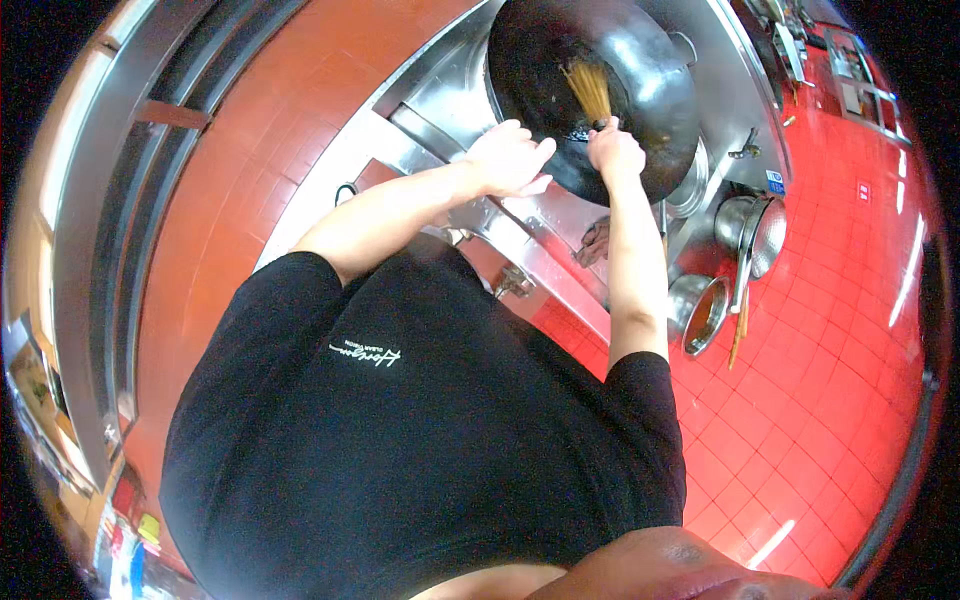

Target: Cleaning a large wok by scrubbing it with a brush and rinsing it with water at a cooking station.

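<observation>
A large black wok [652, 112] sits tilted on the steel range, with a wire ear handle [686, 49] at its far right. My right hand [619, 150] is shut around the dark grip of a bamboo wok brush [589, 88]. Its splayed bristles reach down to the inside of the wok, near the bottom. My left hand [510, 159] lies over the wok's near left rim, thumb and forefinger apart. Whether its other fingers grip the rim or a handle there is hidden.
A crumpled cloth [595, 241] lies on the steel ledge below the wok. To the right are a dimpled metal bowl [765, 236], a steel pot [679, 304] with brownish liquid, and long chopsticks [739, 341]. A tap [745, 146] stands on the range beside red floor tiles [825, 375].
</observation>
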Available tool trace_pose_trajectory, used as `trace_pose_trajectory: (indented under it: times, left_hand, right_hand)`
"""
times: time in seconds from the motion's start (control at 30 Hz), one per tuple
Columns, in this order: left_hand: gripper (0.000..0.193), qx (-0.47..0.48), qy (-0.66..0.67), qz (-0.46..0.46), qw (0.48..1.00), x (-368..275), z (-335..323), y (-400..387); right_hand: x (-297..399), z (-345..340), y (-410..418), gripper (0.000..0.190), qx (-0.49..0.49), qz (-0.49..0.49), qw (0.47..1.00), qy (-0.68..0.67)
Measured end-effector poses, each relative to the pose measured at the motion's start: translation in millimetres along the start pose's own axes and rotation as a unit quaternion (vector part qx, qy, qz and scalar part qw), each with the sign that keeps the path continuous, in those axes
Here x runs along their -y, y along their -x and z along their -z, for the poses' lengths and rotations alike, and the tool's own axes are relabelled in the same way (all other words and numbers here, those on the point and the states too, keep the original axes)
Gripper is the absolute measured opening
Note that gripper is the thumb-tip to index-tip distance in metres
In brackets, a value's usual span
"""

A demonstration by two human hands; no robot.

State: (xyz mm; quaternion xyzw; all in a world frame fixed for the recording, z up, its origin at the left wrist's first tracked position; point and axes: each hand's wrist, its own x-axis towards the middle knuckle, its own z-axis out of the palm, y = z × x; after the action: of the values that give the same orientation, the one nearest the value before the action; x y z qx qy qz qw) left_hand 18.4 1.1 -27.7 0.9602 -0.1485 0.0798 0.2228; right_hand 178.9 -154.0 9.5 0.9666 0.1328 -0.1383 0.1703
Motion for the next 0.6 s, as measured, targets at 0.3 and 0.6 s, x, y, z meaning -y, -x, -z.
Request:
trace_pose_trajectory:
  times: [0.3, 0.6]
  left_hand:
    - [0.056, -0.013, 0.028, 0.017, 0.999, -4.4, -2.1, -4.3]
    - [0.054, 0.064, 0.075, 0.039, 0.994, -1.7, 10.1, -7.5]
  right_hand:
    - [-52.3, -11.1, 34.4, 0.049, 0.036, -0.065, 0.996, 0.053]
    - [1.0, 11.4, 87.1, 0.062, 0.089, 0.034, 0.995, 0.011]
